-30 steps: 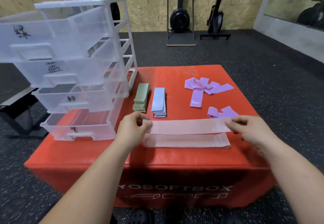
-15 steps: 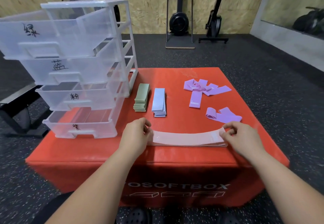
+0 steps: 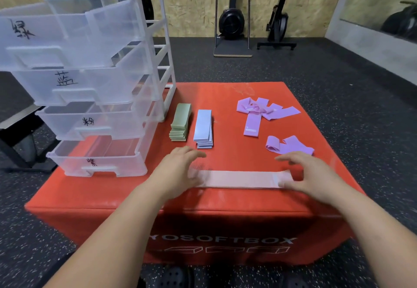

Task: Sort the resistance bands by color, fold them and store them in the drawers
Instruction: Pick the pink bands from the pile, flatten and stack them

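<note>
Grip released on both sides: left hand (image 3: 178,170) and right hand (image 3: 309,175), fingers spread, lie over the ends of the pink bands (image 3: 239,179) (stacked flat) on the red worktop (image 3: 225,93).

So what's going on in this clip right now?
A person works at a red padded box. The left hand and right hand, fingers spread, are at the two ends of a flat pile of pink resistance bands. Folded green bands and folded blue bands sit stacked behind; purple bands lie loose. The clear plastic drawer unit stands open, apparently empty.
</note>
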Motion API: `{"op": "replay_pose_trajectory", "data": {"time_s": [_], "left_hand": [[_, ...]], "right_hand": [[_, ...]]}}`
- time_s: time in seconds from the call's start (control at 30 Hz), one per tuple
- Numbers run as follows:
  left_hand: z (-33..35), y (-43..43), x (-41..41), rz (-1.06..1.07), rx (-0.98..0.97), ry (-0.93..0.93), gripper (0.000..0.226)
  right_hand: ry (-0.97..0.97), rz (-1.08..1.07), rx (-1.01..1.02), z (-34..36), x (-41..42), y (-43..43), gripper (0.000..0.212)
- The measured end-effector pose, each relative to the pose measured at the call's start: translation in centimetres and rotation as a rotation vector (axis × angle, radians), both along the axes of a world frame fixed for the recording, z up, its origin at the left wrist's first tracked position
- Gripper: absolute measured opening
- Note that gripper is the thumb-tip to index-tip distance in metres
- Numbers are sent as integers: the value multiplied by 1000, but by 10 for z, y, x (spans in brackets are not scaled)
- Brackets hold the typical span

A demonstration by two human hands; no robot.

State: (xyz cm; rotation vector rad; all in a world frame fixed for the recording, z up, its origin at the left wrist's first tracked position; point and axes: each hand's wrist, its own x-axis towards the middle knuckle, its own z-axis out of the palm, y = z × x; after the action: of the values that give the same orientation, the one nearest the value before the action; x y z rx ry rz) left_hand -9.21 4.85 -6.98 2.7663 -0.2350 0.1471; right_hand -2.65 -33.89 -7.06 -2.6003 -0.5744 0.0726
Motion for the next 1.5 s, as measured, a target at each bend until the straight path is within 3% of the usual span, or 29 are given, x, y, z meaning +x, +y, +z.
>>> {"op": "replay_pose_trajectory", "data": {"time_s": [0.1,0.23,0.6,0.77,0.93,1.03,1.17,1.4,1.5], "left_hand": [[-7,1,1,-51,47,124,77],[-10,3,6,-34,29,83,71],[-11,9,12,-90,35,107,77],[-8,-12,14,-169,30,4,77],[-15,-31,20,-228,33,43,51],[-15,-31,23,-220,12,56,42],[-16,-30,24,-219,-1,61,42],[-16,-30,29,-205,-7,87,45],[-17,-33,32,-232,-1,87,53]], "right_hand": [[60,142,-130,-10,5,2,62],[10,164,-145,-12,15,2,51],[59,178,-166,-6,20,0,62],[65,-150,-50,-2,19,2,45],[177,-206,-204,-8,16,10,48],[246,-266,-107,-10,18,10,41],[378,-319,35,-7,23,8,14],[360,-327,90,2,20,13,21],[440,-294,336,9,18,13,26]]}}
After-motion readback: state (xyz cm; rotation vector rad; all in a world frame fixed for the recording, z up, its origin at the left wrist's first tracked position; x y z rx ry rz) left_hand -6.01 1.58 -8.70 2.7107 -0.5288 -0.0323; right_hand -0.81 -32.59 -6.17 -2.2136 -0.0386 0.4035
